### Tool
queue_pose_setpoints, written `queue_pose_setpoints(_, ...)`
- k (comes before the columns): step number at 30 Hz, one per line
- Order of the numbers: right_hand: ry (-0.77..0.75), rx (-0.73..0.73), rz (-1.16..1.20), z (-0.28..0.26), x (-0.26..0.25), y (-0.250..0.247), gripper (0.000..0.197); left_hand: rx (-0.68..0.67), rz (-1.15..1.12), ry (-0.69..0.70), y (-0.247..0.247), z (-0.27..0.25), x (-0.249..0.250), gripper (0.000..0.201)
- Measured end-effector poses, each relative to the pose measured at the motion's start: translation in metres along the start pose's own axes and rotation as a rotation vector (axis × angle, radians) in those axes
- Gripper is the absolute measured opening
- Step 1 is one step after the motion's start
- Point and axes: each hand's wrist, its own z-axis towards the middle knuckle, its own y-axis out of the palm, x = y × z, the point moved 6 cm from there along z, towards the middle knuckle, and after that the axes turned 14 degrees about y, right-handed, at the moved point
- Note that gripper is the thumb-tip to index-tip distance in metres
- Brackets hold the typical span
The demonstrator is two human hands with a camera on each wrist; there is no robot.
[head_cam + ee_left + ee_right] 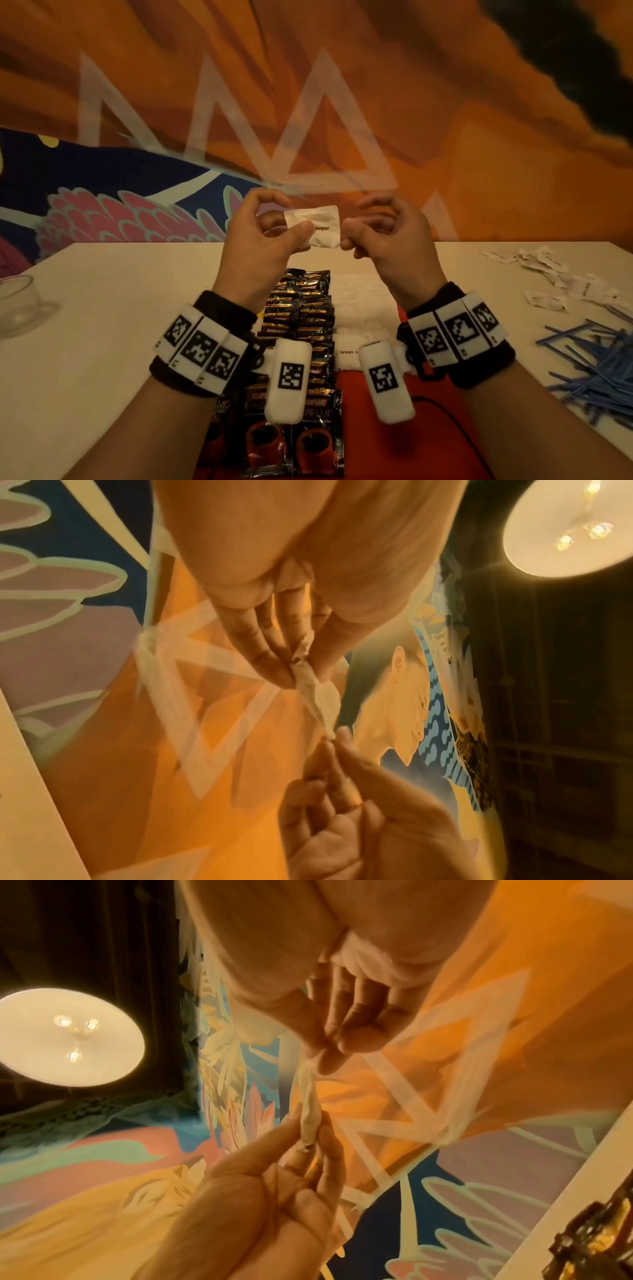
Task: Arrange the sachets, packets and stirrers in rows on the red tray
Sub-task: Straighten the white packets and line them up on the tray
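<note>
Stirrers (pixel 596 363) right of tray (pixel 376 428)

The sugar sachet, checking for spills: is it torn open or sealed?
Apparently sealed: the sugar sachet looks whole and plump, pinched by left hand and right hand.

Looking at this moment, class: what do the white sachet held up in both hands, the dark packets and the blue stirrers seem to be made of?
White sachet: matte paper, probably; it creases where the left hand and right hand pinch it.
Dark packets: glossy foil or plastic film, judging by glints.
Blue stirrers: thin, straight sticks, likely plastic; too blurred to be sure.
</note>
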Motion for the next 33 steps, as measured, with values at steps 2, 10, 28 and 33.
queue_pose_setpoints(2,-0.105,-0.038,-0.09,-0.002,-0.006,0.001,0.022,-0.012,0.027,0.022,0.001,0.0,0.0,0.03)
queue_pose_setpoints(10,-0.056,-0.133,-0.059,-0.001,-0.001,0.008,0.021,-0.192,0.069,0.099,0.013,-0.003,0.006,0.017)
queue_pose_setpoints(28,0.018,-0.161,0.171,0.004,0.005,0.0,0.052,-0.267,0.321,0.263,0.012,-0.001,0.02,0.039)
queue_pose_setpoints(33,0.029,-0.159,0.143,0.004,0.005,-0.001,0.008,-0.239,0.294,0.265,0.011,-0.001,0.023,0.029)
